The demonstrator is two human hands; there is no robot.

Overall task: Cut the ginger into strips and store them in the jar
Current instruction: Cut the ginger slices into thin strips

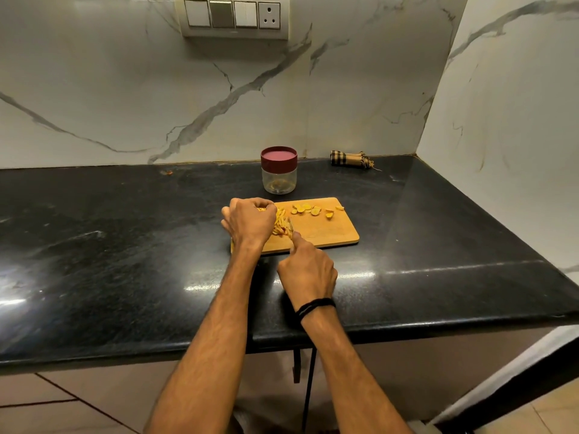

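Fingers (250,204) of the left hand (247,221) are curling claw-like over the ginger strips (282,227) on the cutting board (332,233), pinning them. Behind on the counter (125,214), the jar (279,180) is standing lidded. The right hand (308,270) is gripping the knife (290,225), its blade touching the pile. Further right, ginger slices (313,210) are lying uncut. Being thin, light and probably slippery, the strips are likely calling for a gathered pinch.

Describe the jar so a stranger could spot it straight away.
On the black countertop, look just behind the wooden cutting board, toward the marble wall. The jar stands upright there, clear-bodied under a dark red lid. Its only neighbour, a folded checked cloth to its right, is fabric.
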